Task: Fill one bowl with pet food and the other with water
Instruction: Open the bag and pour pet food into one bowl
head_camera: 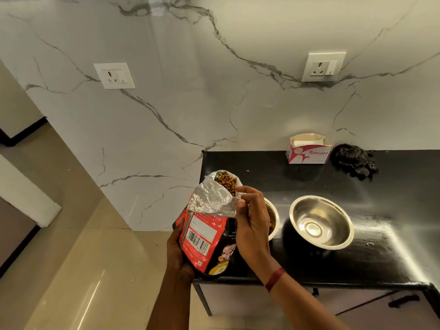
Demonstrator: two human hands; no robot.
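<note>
Left hand [177, 253] clamped around red pet food bag [204, 236], right hand [250, 217] pinching its open foil top. Beside it on black counter [357, 265], two steel bowls: near bowl [273, 217] partly hidden, far bowl [321, 221] bare.

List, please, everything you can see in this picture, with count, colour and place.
open foil-lined red and black pet food bag: 1, brown kibble showing at its mouth, held at the counter's left edge.
round stainless-steel bowl: 1, silver, empty, on the glossy black countertop.
second steel bowl: 1, silver, mostly hidden behind the right hand, some kibble inside.
white and pink tissue box: 1, at the back of the counter.
dark checked cloth: 1, crumpled to the right of the box.
white wall sockets: 2, on the marble wall, left and right.
stray kibble: 1, brown, on the counter.
left hand: holds the bag's base.
right hand: pinches the bag's rim; red band at wrist.
</note>
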